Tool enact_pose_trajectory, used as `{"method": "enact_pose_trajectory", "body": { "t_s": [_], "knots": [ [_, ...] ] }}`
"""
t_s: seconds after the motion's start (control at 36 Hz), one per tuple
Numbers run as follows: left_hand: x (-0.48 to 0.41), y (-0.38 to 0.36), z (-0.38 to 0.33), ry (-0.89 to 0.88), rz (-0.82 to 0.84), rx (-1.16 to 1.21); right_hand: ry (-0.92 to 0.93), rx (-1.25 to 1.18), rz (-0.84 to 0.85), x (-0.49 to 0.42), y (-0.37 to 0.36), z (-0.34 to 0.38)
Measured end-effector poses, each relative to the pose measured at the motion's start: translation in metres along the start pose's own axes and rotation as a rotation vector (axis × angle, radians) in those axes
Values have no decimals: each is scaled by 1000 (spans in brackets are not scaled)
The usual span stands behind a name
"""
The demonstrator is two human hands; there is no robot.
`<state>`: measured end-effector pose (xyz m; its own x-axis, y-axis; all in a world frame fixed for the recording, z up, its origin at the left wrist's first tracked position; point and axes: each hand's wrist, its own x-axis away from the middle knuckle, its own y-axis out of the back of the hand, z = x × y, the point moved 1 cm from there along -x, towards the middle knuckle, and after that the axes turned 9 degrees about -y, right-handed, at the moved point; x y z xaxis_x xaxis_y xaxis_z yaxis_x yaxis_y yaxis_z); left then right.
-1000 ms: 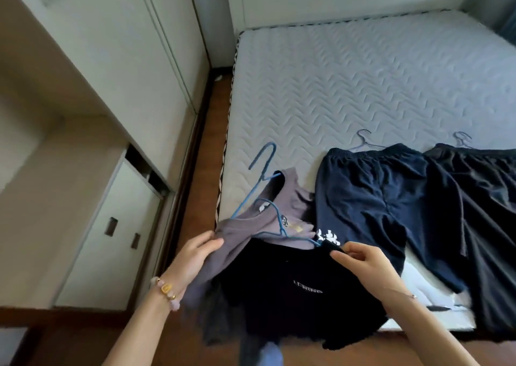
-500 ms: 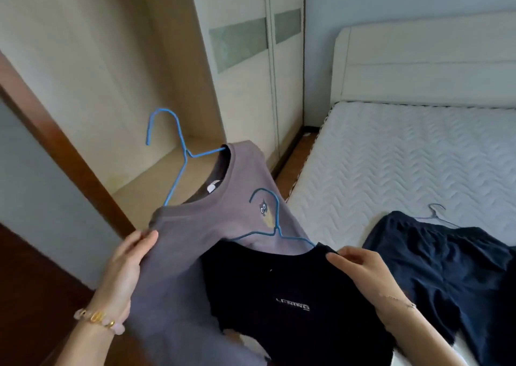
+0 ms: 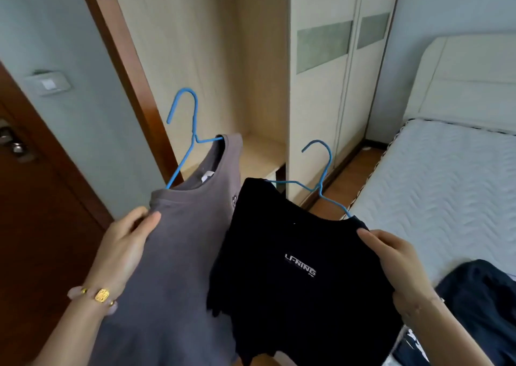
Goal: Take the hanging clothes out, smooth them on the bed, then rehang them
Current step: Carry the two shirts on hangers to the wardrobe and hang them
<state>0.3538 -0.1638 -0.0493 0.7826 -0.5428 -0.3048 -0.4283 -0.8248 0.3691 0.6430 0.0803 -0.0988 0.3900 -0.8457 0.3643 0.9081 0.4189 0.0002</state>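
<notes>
**Rehang step: two shirts on hangers, held up facing the wardrobe**

Step in hand, as judged: the rehang. Both shirts sit on their hangers, off the bed (image 3: 435, 187), which lies to the right of the right grip. More dark clothing (image 3: 480, 298) lies on the bed, below and right of that grip, so the task looks partly done.

Left hand (image 3: 125, 242): thumb on the front of the grey shirt (image 3: 181, 259) at its shoulder, fingers behind, pinching the cloth. Its blue hanger (image 3: 184, 131) rises above and to the right of this grip, hook free. Bracelet (image 3: 102, 295) on the wrist.

Right hand (image 3: 391, 256): thumb over the shoulder of the black shirt (image 3: 301, 270), fingers curled behind, clamped on it. The second blue hanger (image 3: 321, 175) stands above and left of this grip.

Both forearms reach forward and up, palms turned inward, the shirts side by side between them.

Next move: the open wardrobe bay (image 3: 251, 86) is ahead of and above both grips; no rail is in view. Each grip is on a shoulder, not a hook, so hooking likely needs a high lift or a regrip, one hanger at a time.
</notes>
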Motion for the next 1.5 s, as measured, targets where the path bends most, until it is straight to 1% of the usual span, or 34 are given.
{"method": "enact_pose_trajectory", "body": {
  "t_s": [0.17, 0.33, 0.42, 0.53, 0.64, 0.72, 0.78, 0.89, 0.97, 1.03, 1.11, 1.17, 1.22, 1.31, 1.42, 1.5],
  "knots": [
    [-46, 5, 36, 26, 101, 14, 6, -57, -99, -25, -43, 21],
    [-95, 18, 62, 108, 153, 233, 24, -82, -148, -39, -96, 40],
    [-124, 21, 71, 97, 166, 252, 43, -109, -170, -53, -119, 51],
    [-159, 16, 69, 58, 190, 242, 59, -148, -147, -75, -144, 71],
    [-193, -1, 62, 12, 128, 277, 87, -188, -56, -103, -164, 93],
    [-216, -15, 61, -11, 70, 273, 152, -168, -28, -134, -175, 109],
    [-235, -25, 62, -21, 59, 263, 160, -149, 27, -157, -182, 124],
    [-286, -50, 59, -11, 31, 287, 147, -194, 182, -220, -196, 157],
    [-327, -76, 59, 6, 0, 300, 170, -149, 306, -272, -209, 181],
    [-357, -94, 61, 13, -32, 298, 186, -123, 343, -308, -219, 200],
    [-406, -117, 53, -6, -85, 279, 157, -105, 427, -357, -233, 238],
    [-438, -128, 43, -20, -105, 270, 215, -42, 465, -389, -242, 265],
    [-467, -133, 33, -47, -159, 274, 336, 37, 466, -412, -253, 294],
    [-500, -129, 20, -63, -253, 301, 413, 80, 529, -447, -276, 333],
    [-529, -121, 5, -55, -306, 331, 449, 105, 644, -474, -309, 370],
    [-554, -111, -5, -51, -383, 429, 465, 115, 702, -487, -336, 399]
  ]
}}
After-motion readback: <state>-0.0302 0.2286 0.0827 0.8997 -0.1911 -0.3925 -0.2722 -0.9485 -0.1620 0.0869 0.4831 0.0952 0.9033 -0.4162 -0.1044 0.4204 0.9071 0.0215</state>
